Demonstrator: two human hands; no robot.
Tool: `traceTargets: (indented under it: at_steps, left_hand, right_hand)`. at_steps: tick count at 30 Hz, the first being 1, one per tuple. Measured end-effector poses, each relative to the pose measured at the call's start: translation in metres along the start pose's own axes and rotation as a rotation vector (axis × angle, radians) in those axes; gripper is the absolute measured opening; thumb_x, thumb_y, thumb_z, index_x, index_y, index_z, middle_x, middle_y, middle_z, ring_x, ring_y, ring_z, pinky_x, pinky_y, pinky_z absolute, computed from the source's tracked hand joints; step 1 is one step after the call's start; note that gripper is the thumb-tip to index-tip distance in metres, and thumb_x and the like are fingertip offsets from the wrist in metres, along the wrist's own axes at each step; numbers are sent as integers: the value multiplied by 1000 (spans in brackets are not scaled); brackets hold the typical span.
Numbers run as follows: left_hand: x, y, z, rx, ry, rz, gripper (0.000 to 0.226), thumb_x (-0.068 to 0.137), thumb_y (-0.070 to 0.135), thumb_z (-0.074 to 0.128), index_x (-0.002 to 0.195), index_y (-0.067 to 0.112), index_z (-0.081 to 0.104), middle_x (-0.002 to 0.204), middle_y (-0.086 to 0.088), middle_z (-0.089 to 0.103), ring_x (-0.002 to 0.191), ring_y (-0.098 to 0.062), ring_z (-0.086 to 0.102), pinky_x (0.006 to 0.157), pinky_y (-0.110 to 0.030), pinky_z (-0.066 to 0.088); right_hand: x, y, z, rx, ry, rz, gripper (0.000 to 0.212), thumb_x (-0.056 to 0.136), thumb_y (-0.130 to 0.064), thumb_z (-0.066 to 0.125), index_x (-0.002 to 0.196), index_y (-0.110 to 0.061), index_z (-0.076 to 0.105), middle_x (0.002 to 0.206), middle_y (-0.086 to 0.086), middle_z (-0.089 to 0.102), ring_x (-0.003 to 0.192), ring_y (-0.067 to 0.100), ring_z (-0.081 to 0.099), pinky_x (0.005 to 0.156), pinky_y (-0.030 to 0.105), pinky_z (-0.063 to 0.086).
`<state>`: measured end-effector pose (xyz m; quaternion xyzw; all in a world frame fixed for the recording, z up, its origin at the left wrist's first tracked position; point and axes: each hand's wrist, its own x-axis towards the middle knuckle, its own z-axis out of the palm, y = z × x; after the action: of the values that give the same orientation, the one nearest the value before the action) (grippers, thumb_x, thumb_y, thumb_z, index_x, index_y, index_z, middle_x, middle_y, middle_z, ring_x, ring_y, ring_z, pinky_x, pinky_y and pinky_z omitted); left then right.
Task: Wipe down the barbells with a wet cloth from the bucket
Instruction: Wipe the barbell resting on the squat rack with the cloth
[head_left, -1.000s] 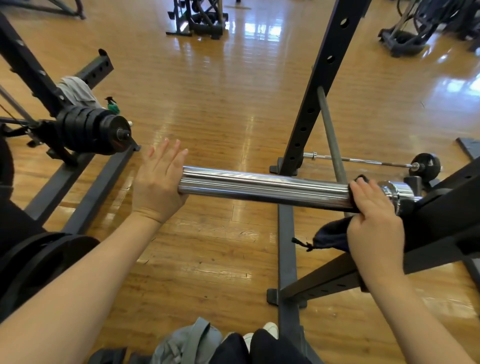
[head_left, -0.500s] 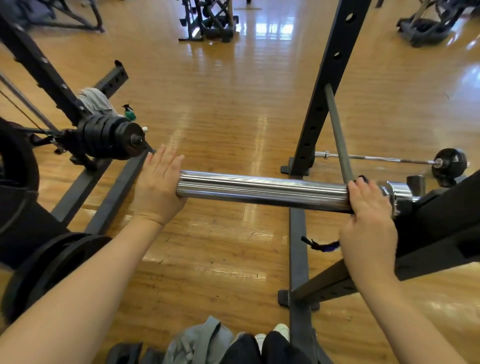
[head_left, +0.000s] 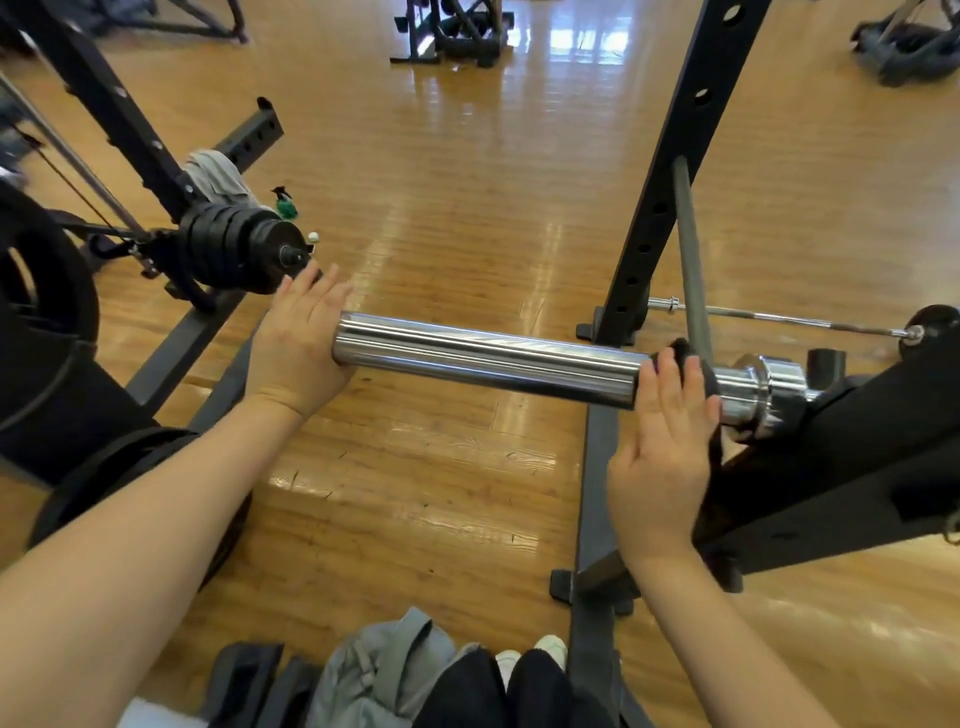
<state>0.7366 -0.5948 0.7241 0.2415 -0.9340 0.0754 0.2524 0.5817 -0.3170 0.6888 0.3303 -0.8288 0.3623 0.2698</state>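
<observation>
A person's left hand (head_left: 296, 345) lies flat, fingers straight, against the free end of a chrome barbell sleeve (head_left: 488, 361), bracing it, while the right hand (head_left: 665, 441) presses a dark cloth (head_left: 680, 353) onto the sleeve's inner end, just beside the collar (head_left: 769, 387); the fingers there look fairly straight, draped over cloth and steel rather than clenched, with more cloth hanging below the bar. The bar rests on a black rack (head_left: 857, 467), its grey shaft (head_left: 688, 260) running off past an upright (head_left: 670, 171). The wiping of this sleeve appears under way, at the collar end. The next move likely calls for drawing the cloth along the chrome toward the braced end, keeping pressure even so the sleeve does not spin. No bucket is in view. Around them: wooden floor (head_left: 467, 182), a stack of black plates (head_left: 239, 249) at left, a thin loaded bar (head_left: 779, 317) lying at right, and grey fabric (head_left: 384, 670) by the person's feet.
</observation>
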Motion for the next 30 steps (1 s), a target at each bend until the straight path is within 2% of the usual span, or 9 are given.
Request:
traceTargets:
  at_steps: [4,7,12,15,17,19,23,26,30]
  left_hand:
    - [-1,2,-1,35,-23,-25,64,67,7,79,123,-9,52,130,-28,52,127,-45,42,117,-27,1]
    - [-2,2,0,37,-15,-32,64,67,6,79,124,-9,52,130,-28,52,128,-45,41,117,-20,-4]
    - [-2,2,1,38,-24,-24,65,66,6,79,124,-8,52,129,-28,53,128,-44,42,116,-22,-3]
    - [-2,1,2,42,-13,-1,63,67,6,78,122,-9,52,127,-28,54,126,-45,44,117,-24,0]
    - [-2,0,3,52,-4,17,61,68,6,77,121,-9,53,126,-28,55,124,-45,45,117,-26,2]
    - [-2,-3,4,59,7,43,59,69,8,77,120,-9,53,125,-28,56,124,-45,46,117,-27,3]
    - [-1,-7,7,48,42,80,57,70,8,76,119,-9,54,126,-28,55,123,-46,46,118,-29,7]
    - [-3,-7,8,23,50,96,55,70,6,76,119,-9,55,126,-28,55,124,-45,46,115,-42,21]
    - [-2,-12,12,33,89,150,54,70,4,75,117,-11,56,124,-29,56,122,-45,48,108,-50,30]
  right_hand:
    - [-5,18,-1,44,-68,-266,39,94,5,36,131,-1,47,136,9,43,133,21,32,118,35,14]
    - [-5,44,-18,43,-12,-213,33,98,0,32,129,-1,46,135,12,45,134,21,32,117,36,17]
    - [-6,16,-2,29,82,-2,53,79,19,44,129,3,50,136,13,43,135,23,28,118,35,11]
    - [-6,11,4,31,49,-93,54,78,20,51,128,0,51,135,10,44,133,22,32,117,37,13]
    - [-4,21,-4,23,24,-148,50,82,15,48,128,-3,49,134,9,45,133,21,34,117,36,16]
    - [-3,30,-12,16,43,-111,46,85,12,42,128,-2,48,134,10,46,133,22,34,117,36,18]
    - [-4,24,-3,-25,107,4,54,79,19,40,129,3,49,136,11,43,136,22,29,118,36,13]
    - [-8,23,2,-40,98,-25,55,79,17,36,132,3,47,138,13,42,142,17,20,118,39,11]
    - [-7,30,-6,-65,49,-69,50,82,11,37,130,2,49,136,15,45,135,25,31,118,38,13]
